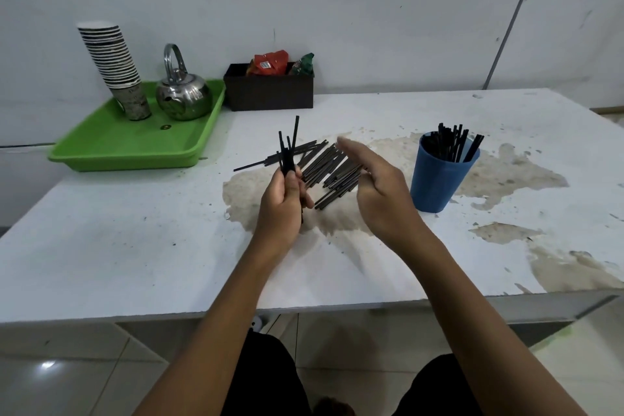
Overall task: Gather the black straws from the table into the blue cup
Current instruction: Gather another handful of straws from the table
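Note:
My left hand (282, 199) grips a small bunch of black straws (289, 152) that stand upright above the white table (135, 246). Behind both hands, a pile of loose black straws (326, 167) lies flat on the table. My right hand (374, 189) hovers over the pile's right side with fingers straight and holds nothing. The blue cup (439, 182) stands upright to the right of that hand, with several black straws (454, 143) sticking out of it.
A green tray (135, 149) at the back left carries a stack of paper cups (114, 67) and a steel kettle (184, 91). A dark box (270, 91) with snack packets sits by the wall. The table's front edge runs just below my forearms.

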The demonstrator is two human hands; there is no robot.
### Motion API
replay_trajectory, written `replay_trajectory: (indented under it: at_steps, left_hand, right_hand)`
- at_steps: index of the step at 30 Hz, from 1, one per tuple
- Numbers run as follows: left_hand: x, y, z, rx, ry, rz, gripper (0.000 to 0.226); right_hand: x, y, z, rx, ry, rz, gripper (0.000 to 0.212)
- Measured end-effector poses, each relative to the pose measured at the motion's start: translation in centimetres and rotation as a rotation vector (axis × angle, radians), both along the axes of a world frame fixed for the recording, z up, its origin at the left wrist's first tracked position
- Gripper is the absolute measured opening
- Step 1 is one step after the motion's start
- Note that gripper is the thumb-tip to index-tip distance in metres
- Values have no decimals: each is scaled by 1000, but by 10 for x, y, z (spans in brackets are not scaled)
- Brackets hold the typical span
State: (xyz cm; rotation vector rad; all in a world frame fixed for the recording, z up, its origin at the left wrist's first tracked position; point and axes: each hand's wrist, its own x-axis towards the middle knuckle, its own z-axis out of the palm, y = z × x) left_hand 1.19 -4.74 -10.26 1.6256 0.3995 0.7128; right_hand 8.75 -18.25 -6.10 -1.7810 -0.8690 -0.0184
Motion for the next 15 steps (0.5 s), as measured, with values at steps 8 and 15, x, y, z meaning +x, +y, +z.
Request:
replay_trajectory:
  at_steps: [8,15]
  left_hand:
    - [-4,-2,1,-18,-6,-73,28]
    - [-2,-2,-1,24,17,-48,28]
  right_hand:
    - [6,33,29,-187,-220,81,81]
    - [14,36,31,-246,-191,86,76]
